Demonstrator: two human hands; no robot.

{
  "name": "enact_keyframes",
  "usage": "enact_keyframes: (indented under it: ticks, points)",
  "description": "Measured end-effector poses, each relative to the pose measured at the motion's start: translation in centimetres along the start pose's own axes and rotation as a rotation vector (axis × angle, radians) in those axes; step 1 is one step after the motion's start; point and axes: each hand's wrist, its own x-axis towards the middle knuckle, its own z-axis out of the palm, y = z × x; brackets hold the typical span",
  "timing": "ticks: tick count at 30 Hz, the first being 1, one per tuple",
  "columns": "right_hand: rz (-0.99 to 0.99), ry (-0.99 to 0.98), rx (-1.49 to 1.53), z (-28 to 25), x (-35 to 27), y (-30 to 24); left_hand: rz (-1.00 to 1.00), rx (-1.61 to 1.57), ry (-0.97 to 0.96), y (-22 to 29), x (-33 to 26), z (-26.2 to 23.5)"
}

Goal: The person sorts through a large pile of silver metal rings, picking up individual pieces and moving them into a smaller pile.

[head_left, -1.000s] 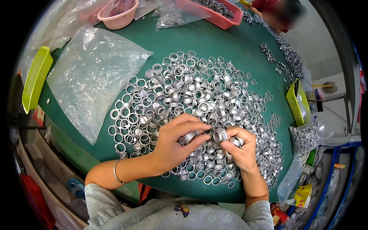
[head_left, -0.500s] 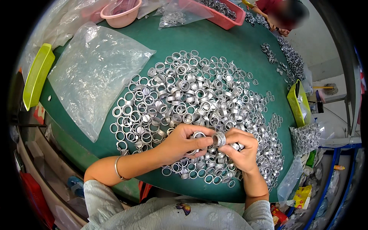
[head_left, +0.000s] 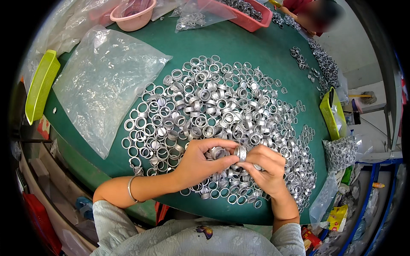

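Note:
Between my two hands, above the near side of a wide heap of silvery metal rings (head_left: 222,104), one metal ring (head_left: 241,153) stands on edge. My left hand (head_left: 205,161) is closed, thumb and forefinger pinching that ring's left side; another ring shows within the curl of its palm. My right hand (head_left: 267,168) is closed too, its thumb and fingertips against the ring's right side. What its other fingers cover is hidden. Loose rings lie all around and under both hands.
A clear plastic bag (head_left: 113,81) lies flat at left, near a yellow-green basket (head_left: 42,87). Pink tubs (head_left: 134,16) stand along the far edge. Right are another green basket (head_left: 332,115) and a bag of rings (head_left: 340,152). A person (head_left: 309,15) sits far right.
The pinched ring has turned slightly and shifted a little left. My right fingers have moved on it, and my left fingers have closed further around the ring in the palm.

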Motion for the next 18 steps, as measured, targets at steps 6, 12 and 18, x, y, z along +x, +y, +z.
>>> enact_keyframes:
  ticks: [6, 12, 18]
  points:
    - [0.016, -0.041, -0.008, 0.1, 0.4, -0.3, 0.133, 0.043, -0.052, 0.0, 0.0, 0.2]
    - [-0.045, -0.168, -0.179, -0.5, 0.1, -0.4, -0.223, -0.083, -0.129, 0.7, -0.1, 0.0]
    - [-0.05, -0.127, -0.182, -0.6, 0.2, -0.8, -0.029, -0.096, -0.077, 0.0, -0.2, 0.4]
